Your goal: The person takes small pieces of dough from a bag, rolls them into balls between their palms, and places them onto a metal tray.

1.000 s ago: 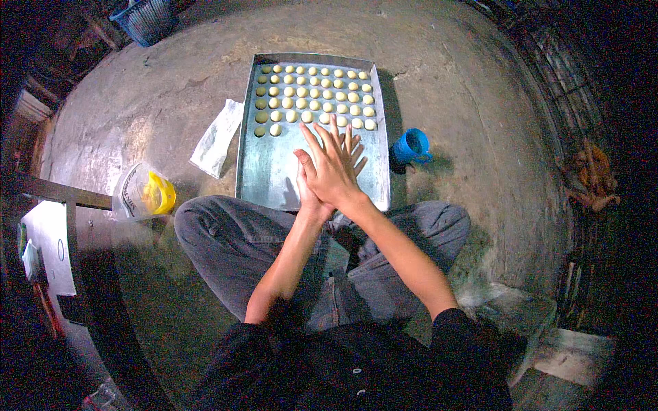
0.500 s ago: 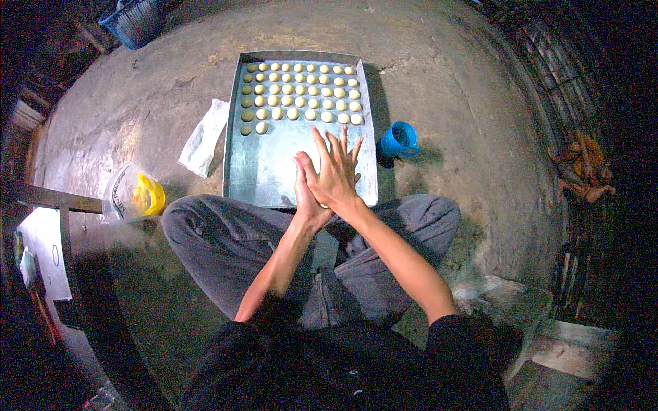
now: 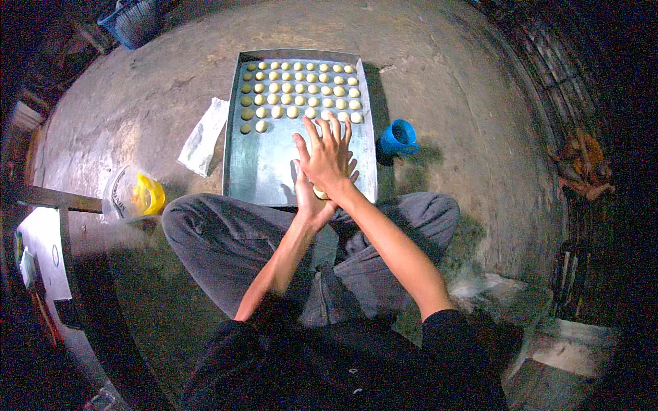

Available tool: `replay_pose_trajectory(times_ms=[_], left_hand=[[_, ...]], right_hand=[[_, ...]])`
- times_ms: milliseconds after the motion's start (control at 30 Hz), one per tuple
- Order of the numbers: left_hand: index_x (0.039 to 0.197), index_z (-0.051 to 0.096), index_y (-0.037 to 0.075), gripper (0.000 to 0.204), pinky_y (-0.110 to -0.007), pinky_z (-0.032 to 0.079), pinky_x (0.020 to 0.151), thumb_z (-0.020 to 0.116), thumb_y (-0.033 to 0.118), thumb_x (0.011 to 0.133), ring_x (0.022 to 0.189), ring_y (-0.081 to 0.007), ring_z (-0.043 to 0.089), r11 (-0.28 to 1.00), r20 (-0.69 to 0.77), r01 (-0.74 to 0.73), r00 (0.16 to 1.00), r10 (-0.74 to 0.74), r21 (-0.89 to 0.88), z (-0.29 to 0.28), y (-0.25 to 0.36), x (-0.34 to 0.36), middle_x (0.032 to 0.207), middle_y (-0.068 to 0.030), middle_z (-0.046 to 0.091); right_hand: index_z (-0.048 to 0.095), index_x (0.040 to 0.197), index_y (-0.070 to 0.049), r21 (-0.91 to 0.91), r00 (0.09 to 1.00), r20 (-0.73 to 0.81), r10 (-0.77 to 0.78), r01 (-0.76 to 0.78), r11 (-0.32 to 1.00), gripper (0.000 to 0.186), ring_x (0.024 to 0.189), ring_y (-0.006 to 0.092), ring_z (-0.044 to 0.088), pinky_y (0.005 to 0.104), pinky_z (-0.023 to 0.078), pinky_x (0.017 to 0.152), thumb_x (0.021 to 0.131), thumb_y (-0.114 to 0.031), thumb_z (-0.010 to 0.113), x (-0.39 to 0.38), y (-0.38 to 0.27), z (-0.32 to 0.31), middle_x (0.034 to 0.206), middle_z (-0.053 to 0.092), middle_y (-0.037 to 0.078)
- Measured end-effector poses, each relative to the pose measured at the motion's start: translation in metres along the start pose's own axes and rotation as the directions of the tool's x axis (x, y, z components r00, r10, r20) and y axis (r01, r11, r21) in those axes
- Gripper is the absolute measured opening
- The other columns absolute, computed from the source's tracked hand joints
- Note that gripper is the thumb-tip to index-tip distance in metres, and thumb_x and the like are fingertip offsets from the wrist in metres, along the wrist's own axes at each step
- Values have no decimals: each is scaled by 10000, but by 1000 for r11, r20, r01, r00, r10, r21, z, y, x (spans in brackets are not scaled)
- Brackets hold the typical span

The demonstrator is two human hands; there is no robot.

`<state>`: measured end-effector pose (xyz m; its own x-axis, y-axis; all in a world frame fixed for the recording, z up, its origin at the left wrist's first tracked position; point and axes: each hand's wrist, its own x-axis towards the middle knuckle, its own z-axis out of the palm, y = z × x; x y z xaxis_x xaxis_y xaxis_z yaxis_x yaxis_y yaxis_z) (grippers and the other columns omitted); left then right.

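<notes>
A pale dough ball (image 3: 320, 194) shows partly between my two palms, over the near edge of a metal tray (image 3: 257, 168). Underneath, my left hand (image 3: 306, 199) lies palm up and supports the ball; its fingers are mostly covered. My right hand (image 3: 327, 161) rests across it from above, fingers stretched out and spread over the tray. Several rows of small round dough balls (image 3: 293, 111) fill the tray's far half, and the last row has just two at its left end.
A blue mug (image 3: 398, 139) stands right of the tray. To the left lie a white sheet or bag (image 3: 204, 140) and a clear tub (image 3: 120, 195) with something yellow in it. A blue basket (image 3: 137, 24) sits far left. My crossed legs (image 3: 226, 240) flank the tray's near edge.
My right hand has slid slightly left and forward over the left palm, and more of the dough ball now shows. The tray and its dough balls look unchanged.
</notes>
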<state>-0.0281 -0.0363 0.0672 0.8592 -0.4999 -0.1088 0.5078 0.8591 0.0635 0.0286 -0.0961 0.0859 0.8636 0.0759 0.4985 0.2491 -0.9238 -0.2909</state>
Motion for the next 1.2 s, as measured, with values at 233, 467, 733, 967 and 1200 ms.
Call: replay_pose_trajectory(times_ms=[233,467,733,967,1200], left_hand=[[1551,277,71,964,-532,291,1189,308,794,914,1408,-392,398,996,-7,50,999,-51,-77,9,6,0,1554,-187,378],[1556,267,70,1026,-521,309,1175,310,839,878,1414,-361,401,997,48,44,998,-41,-69,7,23,3,1561,-166,376],[1593,186,148,868,-619,260,1174,291,731,959,1456,-420,292,965,17,-234,972,233,123,-6,15,3,1632,-157,217],[1594,170,139,876,-651,258,1165,306,728,959,1452,-457,280,978,45,-183,983,180,95,-2,12,0,1635,-175,188],[1594,162,138,876,-658,254,1164,309,724,960,1454,-459,273,987,49,-129,991,125,98,-6,14,-8,1636,-182,174]], right_hand=[[588,1321,-66,16,996,-41,-73,74,997,483,1290,399,423,612,195,1135,1008,-422,497,19,9,9,1232,577,202],[554,1359,-74,296,1000,-9,-18,19,955,445,1307,410,416,580,234,1119,1027,-358,476,35,-13,-8,1242,584,200],[391,1509,-85,158,990,140,-15,-8,987,794,1484,448,168,672,25,1176,956,-654,428,-14,-32,11,1465,420,245],[213,1587,-104,139,951,248,187,-226,964,1019,1497,512,-4,717,-19,1143,868,-799,407,-38,-31,-5,1611,185,285],[209,1592,-103,182,981,148,128,-154,971,1074,1471,569,-3,721,5,1139,841,-870,261,-68,-58,-22,1633,100,276]])
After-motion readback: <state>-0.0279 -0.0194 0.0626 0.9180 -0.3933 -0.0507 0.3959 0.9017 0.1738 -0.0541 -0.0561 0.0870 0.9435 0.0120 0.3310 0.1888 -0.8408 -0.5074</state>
